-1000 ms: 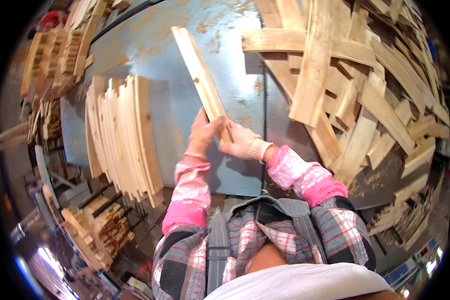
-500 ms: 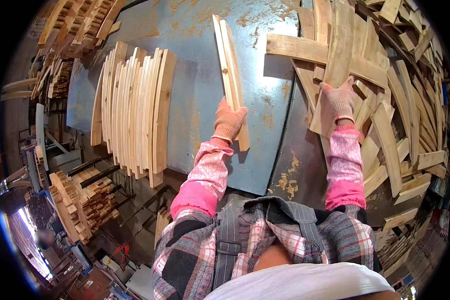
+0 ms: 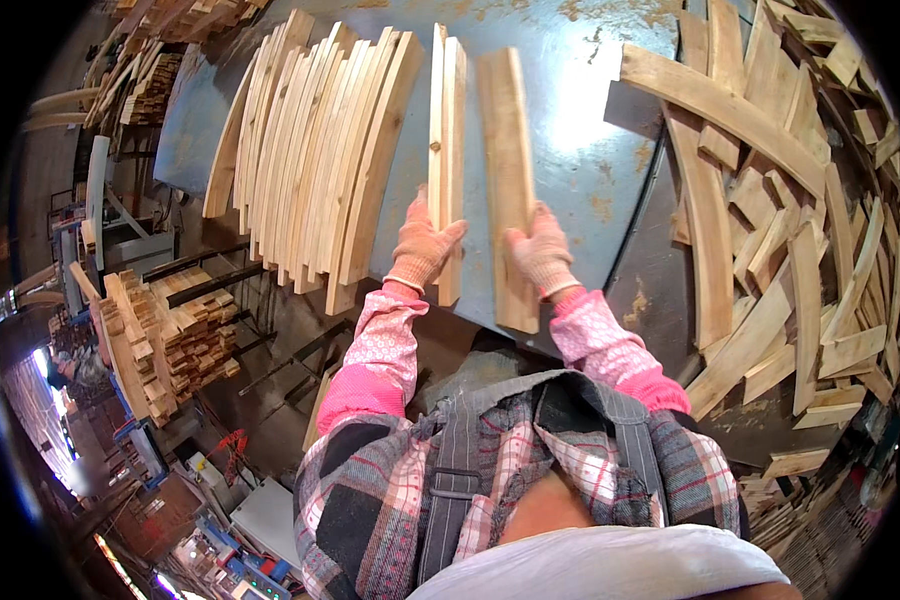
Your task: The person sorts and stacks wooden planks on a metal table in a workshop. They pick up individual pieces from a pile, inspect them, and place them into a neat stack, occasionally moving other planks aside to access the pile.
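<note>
My left hand [image 3: 422, 245], in a pinkish knit glove, is closed round the near part of a pair of narrow wooden slats [image 3: 453, 130] standing on edge side by side. To their right my right hand [image 3: 543, 252], gloved alike, grips the near right edge of a wider wooden board [image 3: 508, 150], its broad face showing. A gap separates that board from the pair. Left of my left hand, a row of several curved slats [image 3: 320, 150] stands on edge, packed together. All lie over the blue-grey metal table [image 3: 610, 190].
At the right, a loose pile of curved wooden boards [image 3: 805, 310] lies crisscrossed, one long board [image 3: 720, 95] reaching over the table. A stack of short wood pieces [image 3: 160, 340] sits at the lower left beside dark metal bars [image 3: 210, 285]. Sawdust patches mark the table.
My right hand has drawn a board from the pile leftward onto the table, near the pair. My left hand keeps hold of its slats. The whole view has shifted.
</note>
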Demonstrator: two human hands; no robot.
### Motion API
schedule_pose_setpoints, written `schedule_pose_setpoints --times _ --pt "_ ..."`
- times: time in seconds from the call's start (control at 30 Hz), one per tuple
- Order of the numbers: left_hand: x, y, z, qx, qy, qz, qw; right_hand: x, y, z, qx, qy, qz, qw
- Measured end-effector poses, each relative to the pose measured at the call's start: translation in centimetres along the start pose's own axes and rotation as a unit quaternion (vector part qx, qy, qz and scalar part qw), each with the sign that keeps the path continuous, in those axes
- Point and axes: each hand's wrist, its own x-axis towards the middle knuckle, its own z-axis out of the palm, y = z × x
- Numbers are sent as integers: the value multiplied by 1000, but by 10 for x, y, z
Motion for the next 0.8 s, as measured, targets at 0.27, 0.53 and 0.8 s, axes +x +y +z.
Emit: schedule_pose_setpoints --times 0.27,0.53,0.8 --pt "0 1 -22 -57 -29 34 997 -11 -56 44 153 -82 -39 984" --pt "-27 -1 -100 -284 -68 154 944 10 -100 55 177 -256 -23 950" --pt "-51 16 -147 -457 -202 36 865 46 -109 138 232 -303 -222 897"
